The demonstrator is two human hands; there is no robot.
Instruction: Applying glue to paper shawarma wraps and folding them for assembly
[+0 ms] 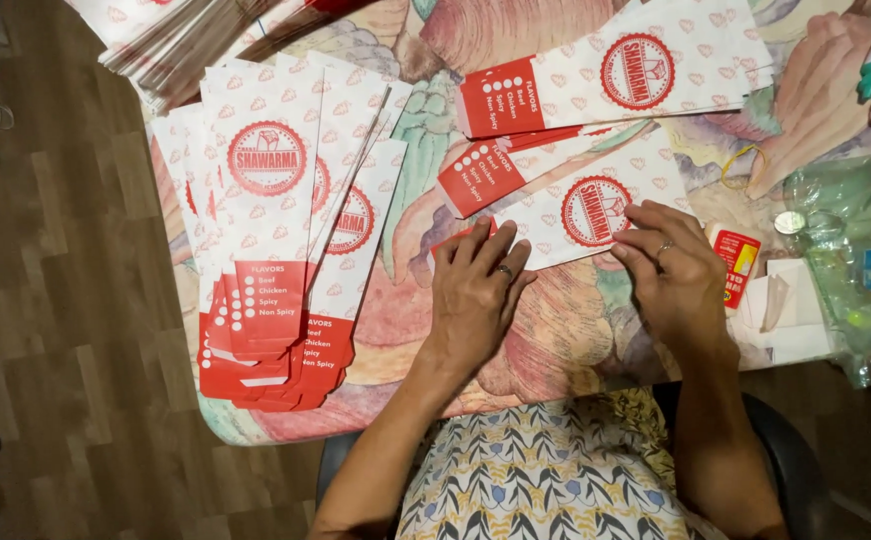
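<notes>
A white paper bag [576,205] with a red round emblem and a red end lies across the table in front of me. My left hand [476,290] lies flat on its red end, fingers together. My right hand [671,270] presses fingertips on the bag's near edge beside the emblem. Two more such bags [616,75] lie behind it, overlapping. A fanned pile of the same bags [276,220] lies at the left, red ends toward me.
The table [556,340] has a colourful fruit-print cover. A small red glue stick [736,265], a white tissue [786,310], a coin [789,222], a yellow rubber band [741,165] and a clear plastic bag [856,260] lie at the right. More flat bags [166,40] sit at the far left corner.
</notes>
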